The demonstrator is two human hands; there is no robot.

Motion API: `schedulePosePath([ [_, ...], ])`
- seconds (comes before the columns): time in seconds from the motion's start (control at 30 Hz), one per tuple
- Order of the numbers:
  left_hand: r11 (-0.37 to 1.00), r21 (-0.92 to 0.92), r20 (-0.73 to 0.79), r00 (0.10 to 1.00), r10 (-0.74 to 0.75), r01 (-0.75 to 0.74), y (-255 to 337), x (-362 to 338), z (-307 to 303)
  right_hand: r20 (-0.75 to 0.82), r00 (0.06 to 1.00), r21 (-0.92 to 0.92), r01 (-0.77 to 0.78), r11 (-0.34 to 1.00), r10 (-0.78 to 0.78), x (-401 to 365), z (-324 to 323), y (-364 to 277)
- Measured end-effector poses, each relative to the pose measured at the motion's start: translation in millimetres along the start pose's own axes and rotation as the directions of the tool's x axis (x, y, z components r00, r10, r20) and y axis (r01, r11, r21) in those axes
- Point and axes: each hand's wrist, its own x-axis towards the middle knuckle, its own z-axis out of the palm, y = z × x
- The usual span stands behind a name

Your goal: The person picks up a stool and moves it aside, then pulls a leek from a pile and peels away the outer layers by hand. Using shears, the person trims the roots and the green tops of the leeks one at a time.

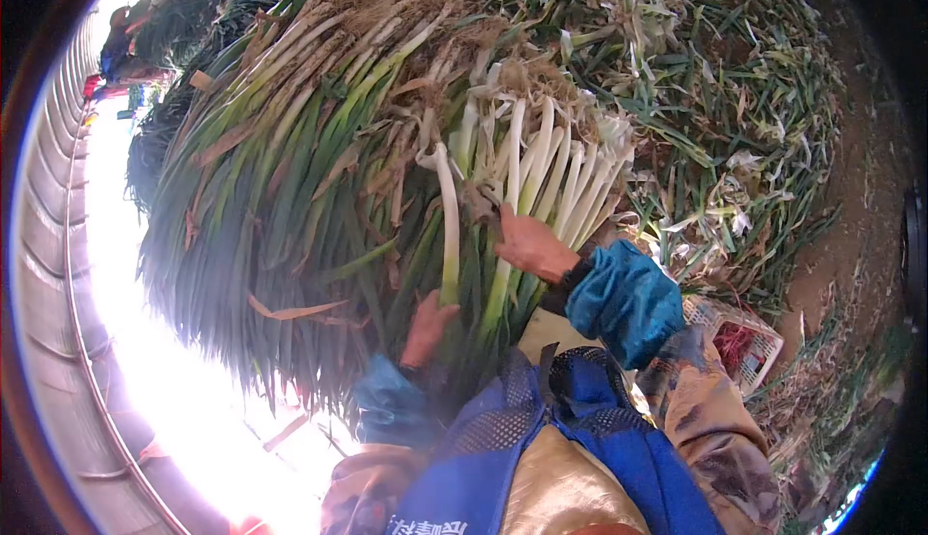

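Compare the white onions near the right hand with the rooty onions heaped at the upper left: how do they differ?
The white onions have smooth, pale stems; the rooty onions have brownish stems with dry, ragged skin. The white onions make a small bunch, while the rooty onions form a much wider heap. Both have long, slim stems that turn green away from the root end.

And down the left side runs a pale, ribbed wall (43, 235), bowed in this view, a thin line tracing its length! Beside it white glare (130, 303) blazes (nearly swallowing everything there), while far right, brown earth floor (810, 298) shows through.
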Motion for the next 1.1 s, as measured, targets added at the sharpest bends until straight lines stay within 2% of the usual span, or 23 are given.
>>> schedulePosePath([
  [0.07, 1.0, -0.009, -0.036, 0.999, -0.011, 0.011, 15, 0, 1, 0.093, 0.994, 0.032, -0.053, 0.998, 0.05, -26, -8, -12],
  [0.17, 0.993, -0.117, -0.013, 1.0, 0.028, -0.029, 67, 15, -9, 0.111, 0.993, 0.068, -0.033, 0.997, 0.026, -67, -9, -12],
  [0.23, 0.979, 0.0, 0.016, 0.979, 0.204, -0.204, 91, 39, -1, 0.069, 0.993, 0.083, -0.106, 0.991, 0.1, -84, -1, 6],
  [0.3, 0.909, 0.105, 0.01, 0.914, 0.405, -0.404, 91, 66, 23, 0.022, 0.981, 0.102, -0.195, 0.975, 0.194, -99, -4, 16],
  [0.37, 0.927, 0.274, 0.071, 0.966, 0.247, -0.257, 33, 98, 50, -0.033, 0.953, 0.117, -0.296, 0.948, 0.302, -111, -18, 20],
  [0.4, 0.912, 0.364, 0.092, 0.982, 0.167, -0.189, 18, 111, 60, -0.117, 0.946, 0.084, -0.295, 0.952, 0.303, -118, -14, 27],
  [0.5, 0.896, 0.438, 0.095, 0.995, 0.03, -0.068, 37, 80, 75, -0.051, 0.96, 0.122, -0.268, 0.956, 0.276, -127, -21, 14],
  [0.53, 0.921, 0.363, 0.104, 0.988, 0.115, -0.145, 42, 64, 75, -0.178, 0.976, 0.066, -0.112, 0.992, 0.122, -124, -10, 19],
  [0.63, 0.877, 0.478, 0.13, 0.991, -0.021, -0.044, 14, 51, 80, -0.063, 0.985, -0.071, -0.167, 0.983, 0.162, -78, -5, 49],
  [0.73, 0.861, 0.508, 0.121, 0.991, -0.049, -0.02, 34, 32, 80, -0.096, 0.959, -0.028, -0.27, 0.962, 0.266, -38, -33, 57],
  [0.83, 0.817, 0.576, 0.163, 0.98, -0.113, -0.002, 38, 13, 84, -0.174, 0.971, -0.001, -0.167, 0.986, 0.165, -48, -37, 42],
  [0.87, 0.793, 0.61, 0.186, 0.973, -0.133, -0.009, 38, 11, 85, -0.081, 0.982, 0.081, -0.162, 0.983, 0.168, -61, -46, 19],
  [0.97, 0.854, 0.508, 0.217, 0.976, -0.003, -0.11, 27, 16, 84, 0.024, 0.996, 0.001, -0.086, 0.996, 0.086, -77, -19, 43],
  [1.0, 0.821, 0.533, 0.255, 0.964, 0.075, -0.205, 32, 20, 77, 0.027, 0.99, 0.086, -0.139, 0.987, 0.137, -71, -18, 65],
  [1.03, 0.777, 0.554, 0.296, 0.943, 0.151, -0.299, 44, 34, 62, -0.019, 0.983, 0.032, -0.18, 0.983, 0.181, -68, -22, 70],
  [1.1, 0.725, 0.607, 0.118, 0.939, 0.323, -0.326, 56, 75, 30, -0.121, 0.962, -0.073, -0.255, 0.964, 0.246, -57, -29, 73],
])
